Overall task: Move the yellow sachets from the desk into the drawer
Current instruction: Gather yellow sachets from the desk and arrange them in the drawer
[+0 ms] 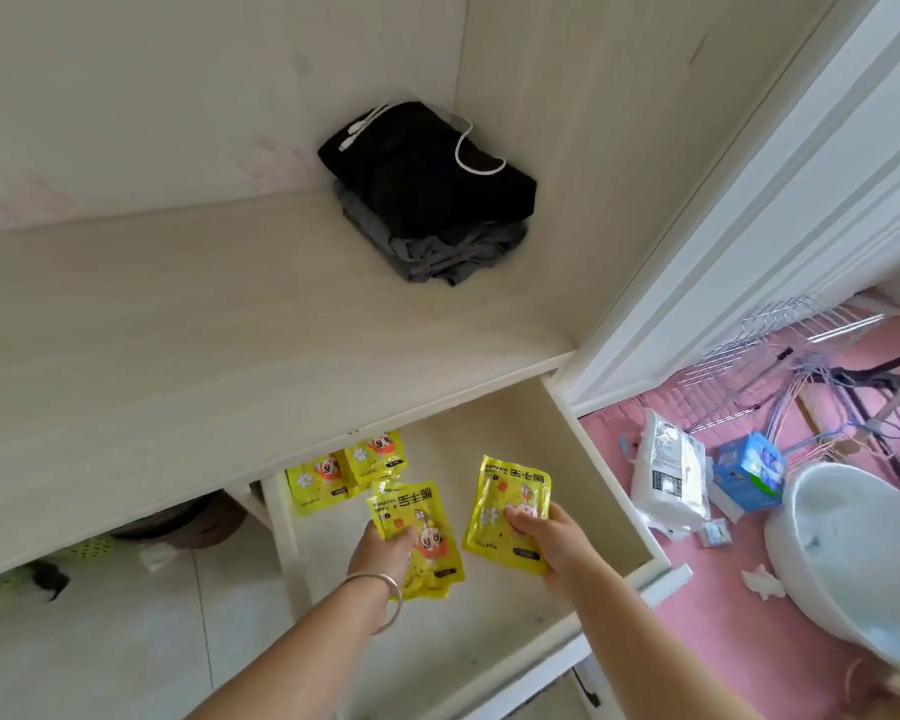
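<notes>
**Both hands over the open drawer, a yellow sachet in each**

Around my work area I see a folded black garment [427, 168] with a white cord lying on a grey one, back in the corner of the desk top [204, 324], well clear of my hands. To the right, on the pink floor [697, 631], lie a white packet [671, 475], a blue box [749, 472], a white basin [853, 563] and a heap of wire hangers [780, 356]. The desk's front edge overhangs the back of the drawer [640, 522] and partly covers what lies there.

Under that edge I can make out two yellow sachets [344, 472], their upper parts cut off by the desk top. A dark shape below the desk at left is too dim to identify.

My left hand [383, 550], with a bangle [380, 600] on the wrist, grips a sachet [427, 532] over the drawer floor; it may be more than one, I cannot tell. My right hand [552, 537] pinches another sachet [505, 506] near the drawer's right wall. Whether either sachet touches the drawer floor I cannot tell.
</notes>
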